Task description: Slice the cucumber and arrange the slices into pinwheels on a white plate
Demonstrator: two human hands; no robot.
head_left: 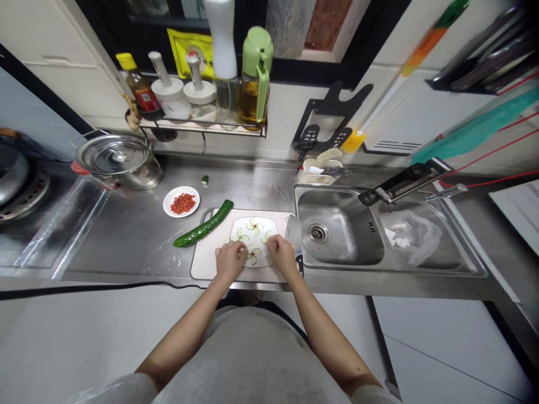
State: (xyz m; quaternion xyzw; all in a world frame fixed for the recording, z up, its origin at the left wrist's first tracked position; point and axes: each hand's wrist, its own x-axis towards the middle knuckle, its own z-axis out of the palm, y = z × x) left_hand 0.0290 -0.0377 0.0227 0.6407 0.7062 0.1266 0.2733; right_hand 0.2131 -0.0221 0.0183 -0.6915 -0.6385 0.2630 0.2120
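Observation:
A white square plate [269, 226] sits on a pale cutting board [210, 255] at the counter's front edge. On the plate lie cucumber slices [252, 224] fanned into flower shapes with red specks at their centres. My left hand [229, 261] rests on the plate's near left side, fingers curled down onto a slice. My right hand [281, 251] is on the near right side, fingers pinched together at the plate; what they hold is too small to make out. A whole cucumber [203, 224] lies across the board's far left corner.
A small white dish of chopped red chili [182, 202] and a cucumber end [204, 180] lie behind the board. A lidded steel pot [118, 160] stands left, a stove [19, 188] beyond. A sink [343, 230] with faucet [404, 182] is right. A condiment rack [202, 120] hangs behind.

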